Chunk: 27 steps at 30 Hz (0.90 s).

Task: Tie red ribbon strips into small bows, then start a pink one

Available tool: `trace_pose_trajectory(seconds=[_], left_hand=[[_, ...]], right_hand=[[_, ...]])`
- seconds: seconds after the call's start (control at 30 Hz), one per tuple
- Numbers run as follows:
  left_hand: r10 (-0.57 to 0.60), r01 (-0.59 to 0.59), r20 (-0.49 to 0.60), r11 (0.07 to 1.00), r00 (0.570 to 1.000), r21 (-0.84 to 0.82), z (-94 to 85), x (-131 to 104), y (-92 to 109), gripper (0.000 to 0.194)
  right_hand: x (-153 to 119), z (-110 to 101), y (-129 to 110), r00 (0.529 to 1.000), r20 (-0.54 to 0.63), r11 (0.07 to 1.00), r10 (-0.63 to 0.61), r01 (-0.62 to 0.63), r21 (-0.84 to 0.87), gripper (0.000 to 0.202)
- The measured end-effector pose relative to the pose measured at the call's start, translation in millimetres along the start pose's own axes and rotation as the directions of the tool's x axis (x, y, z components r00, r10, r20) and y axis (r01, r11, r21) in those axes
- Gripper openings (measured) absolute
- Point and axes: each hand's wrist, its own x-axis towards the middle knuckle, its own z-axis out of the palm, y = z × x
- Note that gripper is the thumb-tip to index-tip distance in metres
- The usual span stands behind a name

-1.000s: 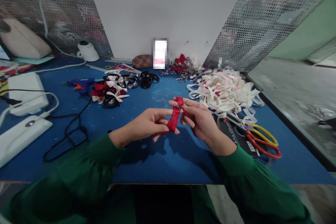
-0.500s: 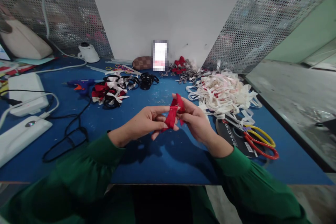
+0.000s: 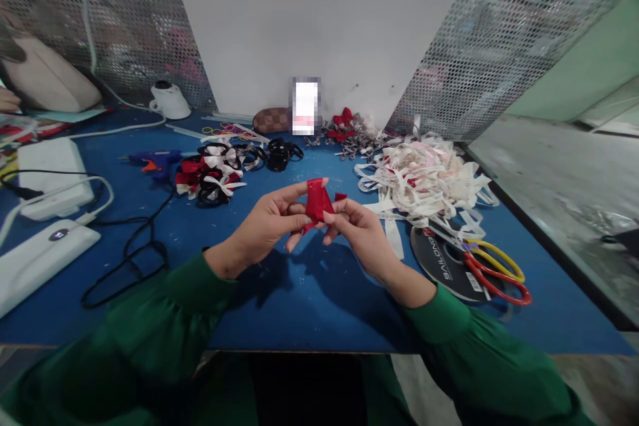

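Note:
A red ribbon [image 3: 318,202] is stretched and folded between my two hands, above the middle of the blue table [image 3: 319,319]. My left hand [image 3: 272,219] pinches it from the left, with the index finger behind its upper edge and the thumb at its lower edge. From the right, my right hand [image 3: 359,233] grips the ribbon's lower right part between thumb and fingers. A short red end sticks out above the right fingers. The part of the ribbon behind the fingers is hidden.
At right lie a heap of white ribbons [image 3: 424,176], a black spool [image 3: 444,266] and red-and-yellow scissors [image 3: 499,273]. Left are finished bows with black bands [image 3: 212,173], a blue glue gun [image 3: 154,161] and white power strips [image 3: 50,259]. A phone [image 3: 305,106] stands behind. Another person's hand [image 3: 8,101] shows far left.
The ribbon has shifted slightly left and now shows a broad face. My right hand has moved a little left and down, gripping lower. Another person's hand has appeared at the far left.

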Motion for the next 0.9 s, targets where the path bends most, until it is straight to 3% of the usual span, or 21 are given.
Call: trace_pose_trajectory(seconds=[0.17,0.33,0.67,0.9], left_hand=[[0.034,-0.037,-0.05,0.997,0.998,-0.067,-1.3,2,0,0.07],[0.071,-0.075,-0.112,0.997,0.991,-0.032,-2.1,5,-4,0.07],[0.105,-0.081,-0.103,0.974,0.989,0.21,1.5,6,-5,0.073],[0.141,-0.085,-0.094,0.89,0.985,0.447,0.1,5,-9,0.065]], right_hand=[[-3,0,8,0.997,0.047,0.989,-0.063,0.068,-0.128,0.028],[-9,1,9,0.987,0.083,0.933,-0.135,0.155,-0.324,0.026],[-14,3,3,0.984,0.079,0.927,-0.16,0.177,-0.332,0.024],[-17,3,-1,0.975,0.059,0.883,-0.216,0.22,-0.415,0.024]])
